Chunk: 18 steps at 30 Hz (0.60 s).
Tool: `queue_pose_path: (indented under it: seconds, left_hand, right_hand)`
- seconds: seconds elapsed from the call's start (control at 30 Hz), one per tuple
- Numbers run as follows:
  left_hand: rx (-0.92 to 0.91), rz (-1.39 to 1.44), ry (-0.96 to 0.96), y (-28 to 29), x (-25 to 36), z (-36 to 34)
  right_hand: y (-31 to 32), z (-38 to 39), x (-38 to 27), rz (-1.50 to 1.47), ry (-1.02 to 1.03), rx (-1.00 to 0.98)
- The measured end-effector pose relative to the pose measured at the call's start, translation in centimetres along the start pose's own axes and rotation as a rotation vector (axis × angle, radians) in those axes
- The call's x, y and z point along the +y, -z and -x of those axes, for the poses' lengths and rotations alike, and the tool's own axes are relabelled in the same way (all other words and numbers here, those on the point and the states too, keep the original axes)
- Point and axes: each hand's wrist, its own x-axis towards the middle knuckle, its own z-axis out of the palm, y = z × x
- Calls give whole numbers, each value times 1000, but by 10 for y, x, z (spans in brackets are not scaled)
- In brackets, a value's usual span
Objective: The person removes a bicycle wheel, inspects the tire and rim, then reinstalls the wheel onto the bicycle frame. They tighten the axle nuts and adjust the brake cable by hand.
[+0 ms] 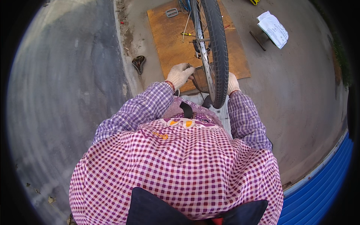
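Observation:
A bicycle wheel with a knobbly black tyre (218, 48) stands upright in front of me, its lower end near my apron. My left hand (180, 75), in a cream knitted glove, is left of the wheel, its fingers closed on a thin dark curved strip (199, 84) that loops down toward the rim. My right hand (232, 83), gloved alike, is at the tyre's right side; its fingers are mostly hidden, so what it holds is unclear. A yellow screwdriver (186, 34) lies left of the wheel on a worn brown board (163, 48).
A grey pedal (171, 13) sits at the board's back left. A black saddle (138, 63) lies on the ground left of the board. At right, a white bag (273, 29) rests on a low stool beside a dark bar (257, 40). Blue corrugated metal (318, 176) edges the lower right.

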Motion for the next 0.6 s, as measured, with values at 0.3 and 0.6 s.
queue_pose_path:
  seconds: [0.3, 0.6]
  left_hand:
    - [82, 35, -17, 33, -2, -21]
    - [98, 81, -79, 50, -1, -38]
  right_hand:
    - [18, 15, -91, -335, -54, 6]
    - [13, -2, -106, -249, -57, 11]
